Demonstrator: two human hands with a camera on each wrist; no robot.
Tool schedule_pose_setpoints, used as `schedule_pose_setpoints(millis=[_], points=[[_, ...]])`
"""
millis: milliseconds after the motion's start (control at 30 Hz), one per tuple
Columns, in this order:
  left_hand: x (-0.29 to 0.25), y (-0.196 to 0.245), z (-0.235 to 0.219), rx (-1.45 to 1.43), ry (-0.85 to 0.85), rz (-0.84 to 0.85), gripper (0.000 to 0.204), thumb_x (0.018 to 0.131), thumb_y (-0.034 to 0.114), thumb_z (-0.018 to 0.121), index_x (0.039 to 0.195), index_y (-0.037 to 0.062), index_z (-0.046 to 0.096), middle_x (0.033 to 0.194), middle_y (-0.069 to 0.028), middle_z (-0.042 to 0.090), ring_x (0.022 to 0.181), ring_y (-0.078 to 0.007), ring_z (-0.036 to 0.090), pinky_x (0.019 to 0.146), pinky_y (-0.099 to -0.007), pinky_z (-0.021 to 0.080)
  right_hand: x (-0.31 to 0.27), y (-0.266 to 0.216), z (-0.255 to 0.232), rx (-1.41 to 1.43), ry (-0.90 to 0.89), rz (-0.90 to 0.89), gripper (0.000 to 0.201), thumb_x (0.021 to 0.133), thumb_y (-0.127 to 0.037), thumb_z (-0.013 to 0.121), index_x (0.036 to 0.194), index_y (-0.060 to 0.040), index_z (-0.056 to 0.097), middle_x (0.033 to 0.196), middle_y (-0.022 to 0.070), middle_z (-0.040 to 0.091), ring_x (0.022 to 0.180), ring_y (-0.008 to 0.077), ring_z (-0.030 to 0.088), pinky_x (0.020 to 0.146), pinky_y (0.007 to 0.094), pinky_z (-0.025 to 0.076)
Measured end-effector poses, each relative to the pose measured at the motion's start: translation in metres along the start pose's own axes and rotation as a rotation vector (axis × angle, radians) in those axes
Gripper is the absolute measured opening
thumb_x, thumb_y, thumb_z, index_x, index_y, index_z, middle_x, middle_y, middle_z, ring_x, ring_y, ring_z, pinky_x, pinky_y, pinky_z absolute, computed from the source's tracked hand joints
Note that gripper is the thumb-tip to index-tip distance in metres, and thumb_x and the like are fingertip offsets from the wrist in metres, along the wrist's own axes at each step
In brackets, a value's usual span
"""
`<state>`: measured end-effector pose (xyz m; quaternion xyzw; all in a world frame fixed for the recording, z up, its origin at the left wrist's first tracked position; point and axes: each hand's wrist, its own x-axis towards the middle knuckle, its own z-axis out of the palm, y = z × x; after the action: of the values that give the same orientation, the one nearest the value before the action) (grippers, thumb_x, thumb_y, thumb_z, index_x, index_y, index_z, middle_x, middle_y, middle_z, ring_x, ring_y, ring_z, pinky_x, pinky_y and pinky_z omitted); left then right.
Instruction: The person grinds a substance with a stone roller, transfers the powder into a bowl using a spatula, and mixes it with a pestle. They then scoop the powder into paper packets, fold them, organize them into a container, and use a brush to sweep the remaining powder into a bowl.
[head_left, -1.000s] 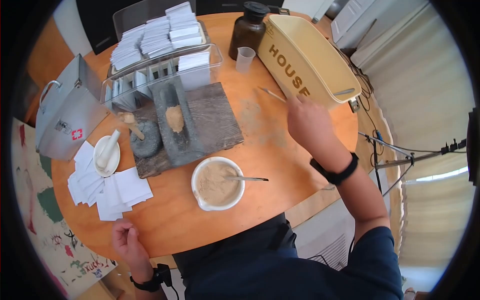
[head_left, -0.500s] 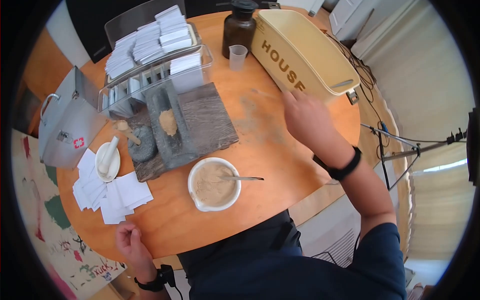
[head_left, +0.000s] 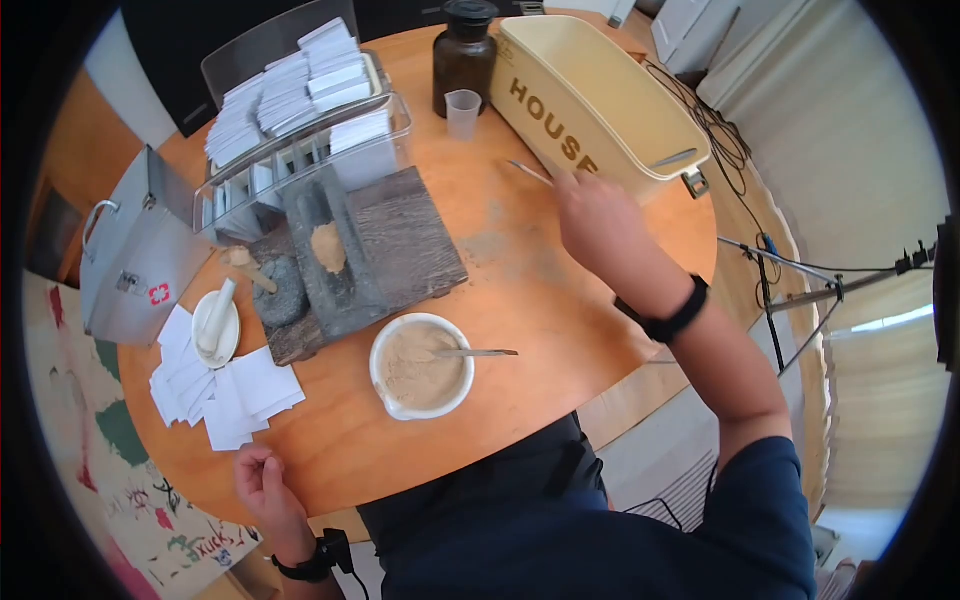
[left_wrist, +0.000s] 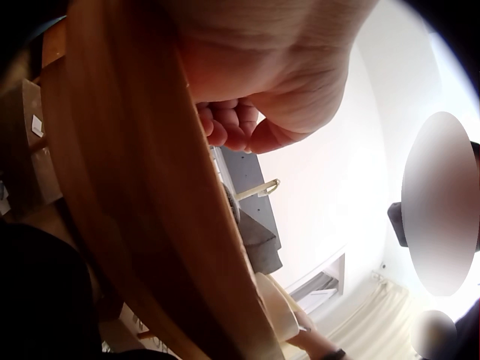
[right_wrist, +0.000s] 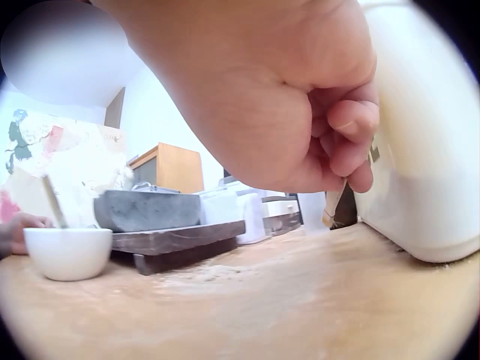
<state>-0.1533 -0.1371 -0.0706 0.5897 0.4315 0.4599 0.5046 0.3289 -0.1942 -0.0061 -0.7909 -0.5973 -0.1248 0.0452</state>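
In the head view my right hand (head_left: 603, 225) pinches a thin pale stick (head_left: 530, 172) beside the cream bin (head_left: 555, 130) lettered HOUSE. Its far end points left, low over the tabletop; the fingers hide the rest. The right wrist view has the thumb and curled fingers (right_wrist: 349, 135) close by the bin's wall. Pale powder (right_wrist: 217, 274) is smeared on the table near there. My left hand (head_left: 266, 485) rests at the table's front edge, fingers loosely curled and holding nothing. A white bowl (head_left: 376, 385) of beige powder stands between the hands, a metal spoon handle (head_left: 490, 352) leaning out of it.
A stone trough (head_left: 355, 290) with tan powder lies on a dark wooden board (head_left: 415, 230). Behind are clear boxes of white packets (head_left: 335, 75), a brown bottle (head_left: 465, 65) and a small plastic beaker (head_left: 462, 115). Left are a dish with pestle (head_left: 215, 330), papers (head_left: 255, 385) and a metal case (head_left: 150, 250).
The head view has shifted slightly, so objects sit a little further left. My right hand keeps the stick by the bin, moving it a little. The left hand stays at the edge.
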Motion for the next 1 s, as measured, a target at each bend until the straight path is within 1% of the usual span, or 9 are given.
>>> schedule_pose_setpoints(millis=[133,267,367,467,633,700,767,900,1000], points=[[-0.001,-0.007,-0.008,-0.002,0.027,-0.004,0.009,0.091,-0.002,0.053,0.099,0.0027,0.053,0.090,-0.0016,0.048,0.075,-0.0079,0.041,0.067,-0.0219,0.035,0.005,-0.001,0.009,0.005,-0.011,-0.076,0.009,0.079,0.001,0.056,0.087,-0.0015,0.053,0.079,0.0170,0.062,0.072,0.0341,0.065,0.062,0.0412,0.054],[-0.003,0.001,-0.001,-0.037,0.038,-0.018,0.009,0.091,-0.002,0.054,0.099,0.0027,0.054,0.090,-0.0018,0.049,0.075,-0.0079,0.042,0.068,-0.0219,0.035,-0.021,-0.009,-0.021,-0.016,-0.096,-0.141,0.008,0.080,0.000,0.057,0.087,-0.0018,0.053,0.078,0.0151,0.062,0.072,0.0319,0.066,0.063,0.0402,0.055],[0.000,0.001,0.005,-0.010,0.038,0.023,0.008,0.092,-0.001,0.052,0.098,0.0034,0.053,0.085,-0.0007,0.049,0.072,-0.0071,0.042,0.065,-0.0215,0.035,-0.021,-0.005,-0.022,-0.039,-0.098,-0.025,0.008,0.081,0.000,0.057,0.088,-0.0012,0.054,0.079,0.0149,0.062,0.072,0.0318,0.065,0.064,0.0395,0.055],[0.000,-0.007,-0.006,-0.013,0.023,-0.008,0.008,0.091,-0.001,0.054,0.098,0.0033,0.054,0.091,-0.0018,0.049,0.075,-0.0077,0.041,0.067,-0.0218,0.035,0.001,0.001,-0.006,-0.028,0.036,-0.033,0.009,0.079,0.002,0.056,0.087,-0.0004,0.054,0.080,0.0173,0.062,0.072,0.0342,0.065,0.063,0.0400,0.054],[-0.003,0.000,-0.002,-0.034,0.054,-0.012,0.007,0.091,0.000,0.055,0.097,0.0035,0.054,0.091,-0.0018,0.049,0.076,-0.0079,0.042,0.067,-0.0217,0.035,-0.011,-0.013,-0.020,0.008,-0.133,-0.030,0.005,0.079,-0.001,0.058,0.083,-0.0020,0.055,0.080,0.0169,0.063,0.075,0.0328,0.065,0.064,0.0416,0.054],[-0.004,0.003,0.001,-0.054,0.050,-0.026,0.008,0.091,-0.001,0.056,0.097,0.0035,0.054,0.091,-0.0018,0.050,0.077,-0.0080,0.042,0.068,-0.0217,0.036,-0.007,-0.016,-0.024,-0.011,-0.133,-0.017,0.005,0.080,-0.003,0.058,0.085,-0.0031,0.056,0.082,0.0159,0.062,0.076,0.0324,0.065,0.066,0.0434,0.053],[-0.001,0.001,0.003,-0.059,0.036,-0.007,0.008,0.090,-0.001,0.056,0.096,0.0035,0.054,0.092,-0.0020,0.050,0.077,-0.0080,0.042,0.068,-0.0218,0.036,0.010,-0.016,-0.023,0.041,0.135,-0.086,0.005,0.080,-0.003,0.058,0.084,-0.0030,0.056,0.082,0.0156,0.061,0.076,0.0325,0.064,0.065,0.0436,0.053],[-0.003,-0.002,-0.004,-0.015,0.032,-0.017,0.008,0.090,-0.001,0.055,0.096,0.0035,0.054,0.091,-0.0023,0.050,0.076,-0.0082,0.042,0.068,-0.0219,0.036,0.062,-0.021,-0.001,0.098,0.224,-0.151,0.006,0.081,-0.003,0.058,0.087,-0.0024,0.056,0.081,0.0150,0.061,0.078,0.0325,0.064,0.065,0.0419,0.053],[-0.002,-0.006,-0.006,-0.026,0.053,-0.014,0.009,0.089,-0.002,0.054,0.096,0.0034,0.054,0.091,-0.0024,0.050,0.076,-0.0083,0.042,0.068,-0.0221,0.036,0.087,-0.026,0.014,0.153,0.242,-0.208,0.002,0.082,-0.002,0.055,0.084,-0.0016,0.056,0.081,0.0138,0.059,0.075,0.0344,0.063,0.065,0.0452,0.052]])
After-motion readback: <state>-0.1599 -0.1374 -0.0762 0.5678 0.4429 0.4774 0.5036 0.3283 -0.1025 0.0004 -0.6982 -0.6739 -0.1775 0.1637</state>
